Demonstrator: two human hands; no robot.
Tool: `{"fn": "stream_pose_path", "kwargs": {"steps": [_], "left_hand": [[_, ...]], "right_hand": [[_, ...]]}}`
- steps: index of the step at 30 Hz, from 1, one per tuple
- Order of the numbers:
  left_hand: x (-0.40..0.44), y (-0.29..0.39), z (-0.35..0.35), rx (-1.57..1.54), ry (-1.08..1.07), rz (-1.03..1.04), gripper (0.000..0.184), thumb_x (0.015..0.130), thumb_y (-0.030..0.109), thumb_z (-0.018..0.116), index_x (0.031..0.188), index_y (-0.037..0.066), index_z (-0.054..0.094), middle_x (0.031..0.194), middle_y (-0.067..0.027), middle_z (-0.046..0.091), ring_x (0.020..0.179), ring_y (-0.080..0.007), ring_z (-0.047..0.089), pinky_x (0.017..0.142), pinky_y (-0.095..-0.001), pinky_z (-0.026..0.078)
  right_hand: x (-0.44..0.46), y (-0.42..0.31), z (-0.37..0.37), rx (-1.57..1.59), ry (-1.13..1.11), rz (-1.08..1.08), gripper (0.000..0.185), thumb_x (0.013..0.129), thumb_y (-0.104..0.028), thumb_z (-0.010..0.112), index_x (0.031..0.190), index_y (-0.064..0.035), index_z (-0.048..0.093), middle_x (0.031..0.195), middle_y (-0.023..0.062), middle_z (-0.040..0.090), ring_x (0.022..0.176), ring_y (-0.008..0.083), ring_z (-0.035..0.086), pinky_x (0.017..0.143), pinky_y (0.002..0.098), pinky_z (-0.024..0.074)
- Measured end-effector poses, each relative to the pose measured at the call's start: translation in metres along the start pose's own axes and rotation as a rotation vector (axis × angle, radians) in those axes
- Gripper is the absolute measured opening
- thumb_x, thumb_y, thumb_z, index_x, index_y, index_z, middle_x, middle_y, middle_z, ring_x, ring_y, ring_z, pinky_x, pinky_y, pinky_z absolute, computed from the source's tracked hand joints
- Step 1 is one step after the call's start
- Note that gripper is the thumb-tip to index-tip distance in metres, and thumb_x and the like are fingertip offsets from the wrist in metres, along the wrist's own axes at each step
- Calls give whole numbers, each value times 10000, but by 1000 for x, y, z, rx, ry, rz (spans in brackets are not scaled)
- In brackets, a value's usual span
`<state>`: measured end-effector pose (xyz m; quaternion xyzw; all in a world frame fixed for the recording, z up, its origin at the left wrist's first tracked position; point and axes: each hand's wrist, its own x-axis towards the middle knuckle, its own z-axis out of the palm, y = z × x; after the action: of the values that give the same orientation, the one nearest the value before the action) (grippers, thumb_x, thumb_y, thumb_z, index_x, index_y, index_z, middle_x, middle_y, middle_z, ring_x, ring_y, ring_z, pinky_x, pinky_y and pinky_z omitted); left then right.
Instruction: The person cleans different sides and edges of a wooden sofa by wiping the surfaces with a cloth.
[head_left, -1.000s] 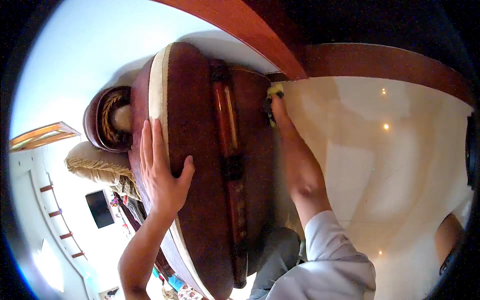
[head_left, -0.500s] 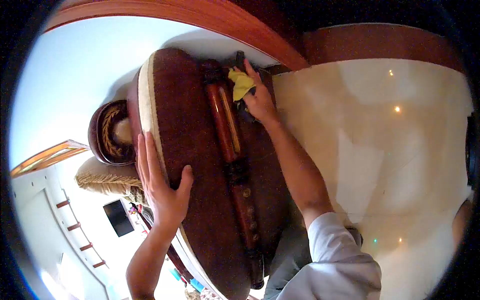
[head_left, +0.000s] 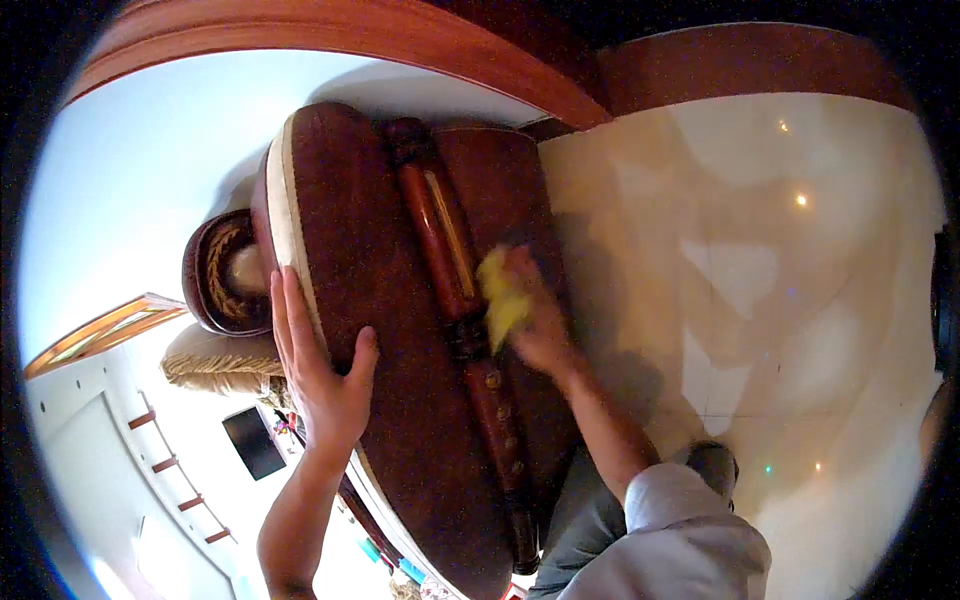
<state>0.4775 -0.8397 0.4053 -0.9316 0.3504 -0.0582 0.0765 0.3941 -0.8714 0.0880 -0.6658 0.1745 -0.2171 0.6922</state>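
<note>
My left hand [head_left: 325, 385] lies open on the sofa [head_left: 350, 230], thumb spread over the brown upholstery, fingers along its pale piping [head_left: 283, 200]. In my right hand [head_left: 545, 330] is a yellow cloth [head_left: 505, 300], blurred by motion. Hand and cloth are at the sofa's lower side panel, just right of the dark polished wood trim [head_left: 440, 225]. The blur hides whether the cloth touches the panel. Carved rings and round studs mark the trim below the cloth.
A brown cushion with gold embroidery [head_left: 225, 270] and a beige cushion [head_left: 215, 362] sit left of the sofa arm. Shiny tiled floor [head_left: 700, 230] spreads to the right, my leg [head_left: 580, 515] over it. A wood-edged wall [head_left: 440, 40] borders the top; a television [head_left: 253, 442] stands far left.
My right hand has moved with the yellow cloth from the far end of the trim down towards its middle, closer to me. My left hand stays in place on the sofa.
</note>
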Motion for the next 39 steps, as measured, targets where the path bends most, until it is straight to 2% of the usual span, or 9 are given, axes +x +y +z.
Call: {"fn": "stream_pose_path", "kwargs": {"steps": [3, 6, 11, 15, 19, 23, 30, 35, 39], "left_hand": [[-2, -1, 0, -7, 3, -1, 932, 830, 73, 734, 1623, 62, 245, 1645, -243, 272, 1520, -424, 276, 1231, -492, 251], [-2, -2, 0, -44, -5, 10, 921, 835, 74, 732, 1621, 64, 252, 1645, -245, 269, 1520, -424, 274, 1230, -495, 252], [-5, -2, -1, -30, 15, 23, 900, 849, 80, 731, 1618, 68, 262, 1644, -236, 283, 1524, -409, 275, 1232, -490, 253], [-1, -5, 4, -28, 20, 34, 891, 861, 94, 729, 1621, 83, 263, 1647, -217, 288, 1525, -398, 279, 1235, -485, 254], [-1, -7, 5, -39, 36, 39, 881, 866, 109, 732, 1619, 96, 276, 1640, -212, 308, 1527, -390, 279, 1236, -475, 259], [-5, -9, 5, -61, 48, 36, 870, 861, 110, 740, 1612, 99, 300, 1629, -216, 331, 1520, -386, 297, 1231, -465, 273], [-9, -27, 12, -58, 116, 124, 876, 846, 155, 778, 1597, 87, 332, 1611, -223, 366, 1497, -387, 346, 1213, -456, 314], [-8, -25, 16, -109, 202, 83, 684, 872, 168, 769, 1487, 51, 493, 1527, -212, 493, 1413, -343, 473, 1166, -412, 380], [-50, -11, -4, -298, 106, 39, 509, 903, 166, 763, 1376, 61, 606, 1480, -207, 546, 1384, -304, 505, 1147, -378, 390]], "right_hand": [[-1, 12, -1, 36, -96, -216, 710, 909, -271, 705, 1524, -73, 412, 1656, 167, 306, 1509, 328, 331, 1251, 417, 259], [22, 66, 3, 588, 82, 507, 572, 995, -385, 617, 1449, -52, 514, 1479, 146, 544, 1354, 292, 514, 1157, 422, 401], [52, 94, -9, 101, -59, 1036, 544, 1025, -294, 571, 1474, 1, 488, 1375, 279, 594, 1212, 447, 602, 1032, 465, 477], [-46, -42, -1, 35, 105, -147, 574, 997, -350, 599, 1481, -57, 502, 1536, 175, 486, 1418, 353, 454, 1213, 446, 322], [-28, 45, -4, 690, 192, 201, 491, 1069, -341, 447, 1435, -29, 549, 1458, 135, 572, 1358, 305, 505, 1182, 441, 368], [-59, 193, 42, -44, 154, 1017, 504, 1058, -392, 482, 1339, -1, 629, 1307, 196, 663, 1250, 348, 602, 1083, 394, 441], [-127, -14, -5, 37, -59, -117, 417, 1029, -253, 529, 1379, -31, 571, 1444, 180, 564, 1385, 301, 490, 1163, 425, 366], [-100, 44, 5, 347, 221, 840, 368, 1033, -287, 543, 1232, 13, 620, 1099, 154, 700, 998, 292, 674, 875, 414, 526], [-115, 39, -2, 389, 232, 723, 330, 969, -285, 650, 1156, -13, 653, 929, 127, 720, 845, 325, 705, 775, 439, 574]]}}
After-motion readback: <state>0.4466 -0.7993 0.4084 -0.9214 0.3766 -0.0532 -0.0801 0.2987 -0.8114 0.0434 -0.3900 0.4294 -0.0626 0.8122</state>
